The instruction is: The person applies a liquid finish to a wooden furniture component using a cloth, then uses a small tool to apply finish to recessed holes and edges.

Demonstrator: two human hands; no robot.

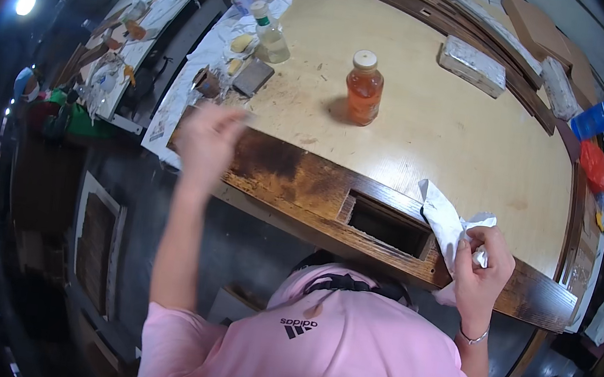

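A long brown-stained wooden board (281, 175) lies along the table's near edge, with dark blotches at its left part and a rectangular cutout (389, 227) right of the middle. Over the board's left end is my left hand (208, 146), smeared by motion; whether its fingers hold anything cannot be made out. My right hand (484, 273) pinches a crumpled white cloth or paper (444, 218), which hangs over the board just right of the cutout. Beyond the board stands a capped glass bottle of orange-brown liquid (364, 91).
At the table's left are a clear bottle with a green neck (270, 36), a grey block (253, 78) and a small stained cup (207, 82). A wrapped white block (472, 66) and dark wooden strips (412, 4) lie at the back. A blue container (594, 120) is at the right.
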